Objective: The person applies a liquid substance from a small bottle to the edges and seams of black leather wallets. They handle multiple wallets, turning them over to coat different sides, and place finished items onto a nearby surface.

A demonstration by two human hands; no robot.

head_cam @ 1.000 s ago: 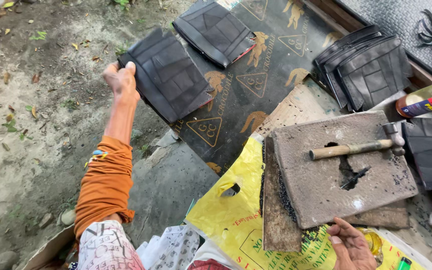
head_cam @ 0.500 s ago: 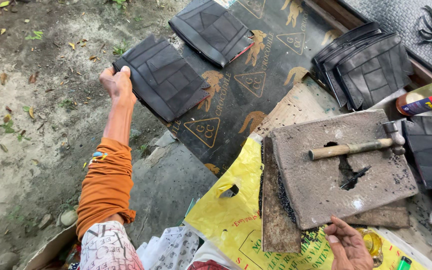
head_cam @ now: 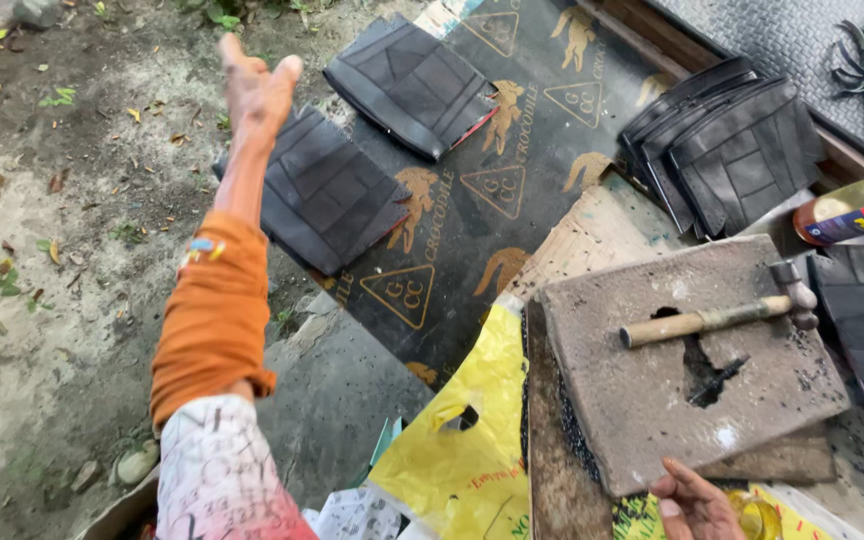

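- The fingers of the left hand (head_cam: 257,85) are now spread open and hold nothing; half a second earlier they were closed on the edge of the woven black rubber mat (head_cam: 322,190), so the mat has been let go.
- That mat is now seen lying flat under the raised hand, half on the dirt ground (head_cam: 62,220) and half on the dark printed sheet (head_cam: 472,210), just beside a second woven mat (head_cam: 412,85) farther up the sheet.
- The release is judged to mean that this mat has been laid out with the others and the hand is freed.
- The arm, in an orange sleeve (head_cam: 214,320), is stretched out above the mat.
- The right hand (head_cam: 697,505) is seen only in part at the lower edge, its fingers loosely curled against the stone slab (head_cam: 652,400); no grip is shown.
- A hammer (head_cam: 717,318) lies on the slab, well apart from both hands, and a stack of mats (head_cam: 727,160) is leaned behind it.
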